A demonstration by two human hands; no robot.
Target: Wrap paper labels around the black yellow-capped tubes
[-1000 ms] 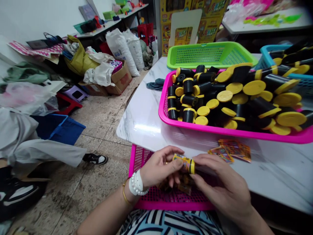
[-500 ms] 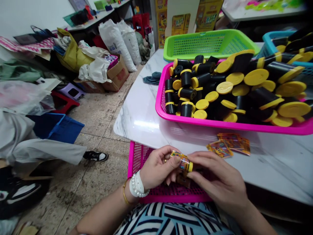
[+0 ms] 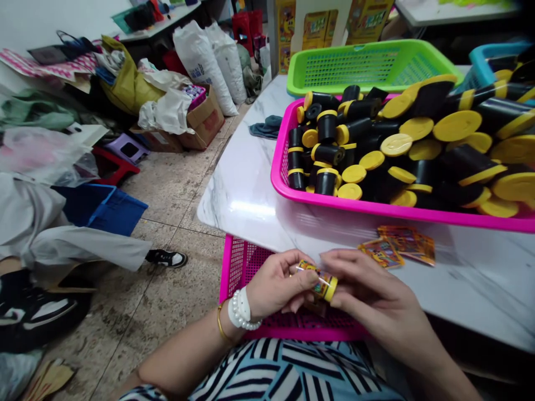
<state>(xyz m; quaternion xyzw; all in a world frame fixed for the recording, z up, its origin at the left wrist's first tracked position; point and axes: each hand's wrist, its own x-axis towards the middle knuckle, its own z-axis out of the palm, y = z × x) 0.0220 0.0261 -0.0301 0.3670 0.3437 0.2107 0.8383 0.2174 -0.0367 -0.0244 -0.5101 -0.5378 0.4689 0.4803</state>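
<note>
A small canister with a yellow lid and a colourful printed wrapper lies tilted between my hands, above the pink basket in my lap. My left hand is closed round its wrapped body, thumb on top. At the lid end, my right hand has its thumb against the yellow lid and fingers curled behind; its index finger is raised off the wrapper. Below is the pink lap basket, its contents mostly hidden by my hands. Beside my right hand, printed orange sleeves lie on the white table.
A large pink basket heaped with black, yellow-lidded canisters stands on the table. Behind it are a green basket and a blue basket. A dark cloth lies near the left edge. A seated person's leg is at left.
My right index finger has lifted away from the wrapper, and the canister has tilted slightly. The left hand keeps its hold. The view has shifted a little.
</note>
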